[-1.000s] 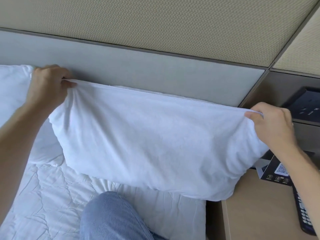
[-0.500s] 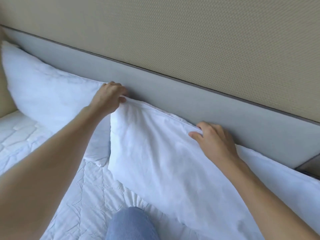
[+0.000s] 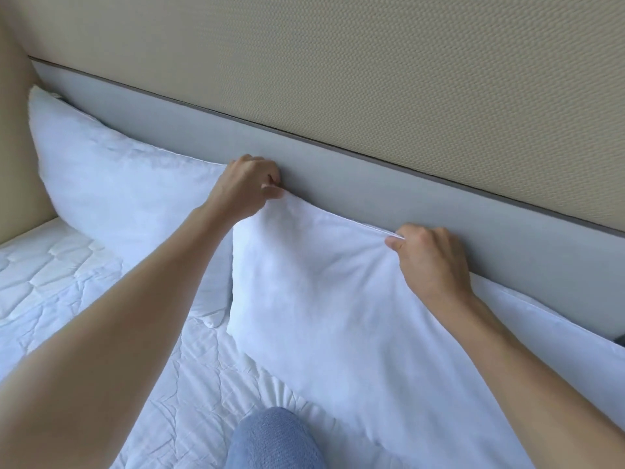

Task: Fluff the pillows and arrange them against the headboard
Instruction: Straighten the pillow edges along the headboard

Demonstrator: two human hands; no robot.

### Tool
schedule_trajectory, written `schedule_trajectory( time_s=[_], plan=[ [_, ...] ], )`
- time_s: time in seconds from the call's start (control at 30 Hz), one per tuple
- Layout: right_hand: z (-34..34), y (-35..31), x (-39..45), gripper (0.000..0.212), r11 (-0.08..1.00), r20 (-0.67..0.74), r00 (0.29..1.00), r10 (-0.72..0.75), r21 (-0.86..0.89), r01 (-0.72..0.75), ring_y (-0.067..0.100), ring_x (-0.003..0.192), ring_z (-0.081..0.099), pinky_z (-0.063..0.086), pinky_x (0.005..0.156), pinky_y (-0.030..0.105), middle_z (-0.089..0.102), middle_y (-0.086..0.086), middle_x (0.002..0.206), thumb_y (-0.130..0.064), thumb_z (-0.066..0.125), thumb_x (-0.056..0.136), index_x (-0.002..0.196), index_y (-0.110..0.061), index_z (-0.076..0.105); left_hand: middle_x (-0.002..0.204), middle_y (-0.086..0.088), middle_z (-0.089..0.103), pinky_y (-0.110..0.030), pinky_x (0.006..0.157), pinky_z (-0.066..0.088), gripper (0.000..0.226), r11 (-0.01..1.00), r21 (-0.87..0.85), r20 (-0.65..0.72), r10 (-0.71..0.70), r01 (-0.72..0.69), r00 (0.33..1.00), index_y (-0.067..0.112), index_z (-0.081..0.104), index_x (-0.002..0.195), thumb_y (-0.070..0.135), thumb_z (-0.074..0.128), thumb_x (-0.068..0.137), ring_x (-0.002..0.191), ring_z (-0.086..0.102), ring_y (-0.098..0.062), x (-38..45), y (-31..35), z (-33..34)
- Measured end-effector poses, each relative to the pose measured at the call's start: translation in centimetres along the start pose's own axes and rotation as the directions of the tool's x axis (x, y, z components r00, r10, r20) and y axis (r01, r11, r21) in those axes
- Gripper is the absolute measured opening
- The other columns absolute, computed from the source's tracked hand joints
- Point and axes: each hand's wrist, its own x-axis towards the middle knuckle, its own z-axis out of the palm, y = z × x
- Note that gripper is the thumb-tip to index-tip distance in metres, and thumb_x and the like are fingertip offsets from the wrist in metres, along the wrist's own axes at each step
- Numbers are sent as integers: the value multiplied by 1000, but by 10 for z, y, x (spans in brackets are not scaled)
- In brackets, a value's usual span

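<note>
A white pillow (image 3: 324, 319) leans against the grey headboard (image 3: 355, 184) on the right half of the bed. My left hand (image 3: 245, 187) pinches its upper left corner. My right hand (image 3: 431, 258) pinches the top seam further right, pulling the fabric taut between the two hands. A second white pillow (image 3: 111, 184) stands against the headboard at the left, its right end touching the held pillow and partly hidden behind my left forearm.
A white quilted mattress cover (image 3: 84, 299) spreads below the pillows. My knee in blue jeans (image 3: 274, 438) rests on the bed at the bottom centre. A beige textured wall panel (image 3: 372, 62) rises above the headboard, and a beige side wall (image 3: 17, 164) closes the left.
The view has swung left, losing the bedside table. My right hand has shifted from the pillow's right corner to mid-seam. The pillow now sits lower, against the headboard.
</note>
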Motion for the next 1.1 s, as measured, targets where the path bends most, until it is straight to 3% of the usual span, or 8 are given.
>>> schedule_trajectory(
  time_s=[0.1,0.2,0.4,0.47,0.6,0.77,0.93,1.1],
  plan=[
    [-12,2,-5,32,998,58,998,24,59,-27,39,81,63,47,63,39,70,15,84,-39,64,92,89,-8,62,87,-2,71,-38,81,52,29,982,-186,40,31,-24,999,13,74,93,30,86,73,89,63,-23,-7,41,1],
    [-27,10,-18,40,996,107,992,67,50,-73,35,96,63,51,74,40,71,12,100,-46,65,89,109,-11,65,89,0,70,-38,81,55,38,953,-256,92,190,-161,978,13,74,99,38,86,72,85,65,-19,-15,91,11],
    [-48,63,-57,24,981,160,967,196,-34,-193,38,89,62,52,68,41,70,14,88,-37,65,86,92,-13,66,111,11,72,-34,79,51,39,885,-190,297,465,-425,834,27,68,113,46,74,80,100,65,-17,-36,194,59],
    [-53,82,-70,23,971,155,959,236,-87,-225,38,84,61,49,62,39,66,14,79,-34,64,85,82,-11,61,108,6,73,-32,73,48,27,881,-115,315,471,-460,824,27,68,109,38,72,84,99,65,-24,-42,217,79],
    [-71,117,-94,36,948,152,943,295,-167,-270,37,75,50,38,58,37,49,11,69,-30,57,94,68,-13,41,89,-8,71,-37,65,49,8,886,-55,208,461,-461,863,18,66,89,24,63,92,87,64,-39,-41,236,96],
    [-105,169,-120,19,904,87,906,414,-157,-398,40,83,58,52,70,39,62,14,80,-26,58,94,80,-13,61,93,-15,72,-39,69,48,14,898,-44,175,438,-438,882,14,70,96,19,57,96,87,64,-42,-32,236,91],
    [-124,207,-147,7,849,108,846,522,-162,-503,37,90,57,54,77,42,62,8,86,-27,60,90,87,-24,65,86,-12,70,-39,70,50,25,918,-24,211,391,-395,896,16,70,97,39,60,95,85,63,-39,-39,254,87],
    [-130,215,-156,8,838,160,823,546,-110,-534,34,96,57,54,82,43,63,10,98,-29,61,88,94,-30,66,96,-9,71,-35,69,44,33,871,12,271,470,-491,840,20,66,105,50,62,91,91,65,-37,-55,288,100]
  ],
)
